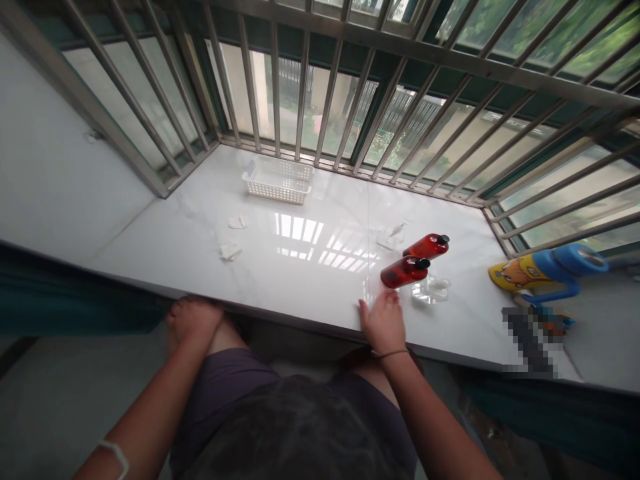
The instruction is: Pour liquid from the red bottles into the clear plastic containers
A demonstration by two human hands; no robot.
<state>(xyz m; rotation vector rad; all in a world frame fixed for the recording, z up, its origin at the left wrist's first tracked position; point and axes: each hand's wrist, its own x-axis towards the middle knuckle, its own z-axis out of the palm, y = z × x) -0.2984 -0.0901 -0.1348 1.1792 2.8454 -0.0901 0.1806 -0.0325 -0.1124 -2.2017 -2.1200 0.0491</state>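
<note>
My right hand [384,325] lies at the counter's front edge with thumb and fingers apart, holding nothing. Just beyond its fingertips stands a red bottle [400,273] with a black cap; whether they touch I cannot tell. Behind that one is a second red bottle [425,247], also black-capped. A small clear plastic piece [431,291] sits to the right of the near bottle, and another clear piece [393,237] to the left of the far one. My left hand [193,323] rests loosely over my left knee, below the counter edge, with nothing visible in it.
A white perforated basket [277,192] stands at the back left of the white counter [300,280]. Crumpled white scraps [231,251] lie in front of it. At the right is a yellow and blue bottle [545,267] beside a blurred-out patch. Metal bars [327,100] enclose the back.
</note>
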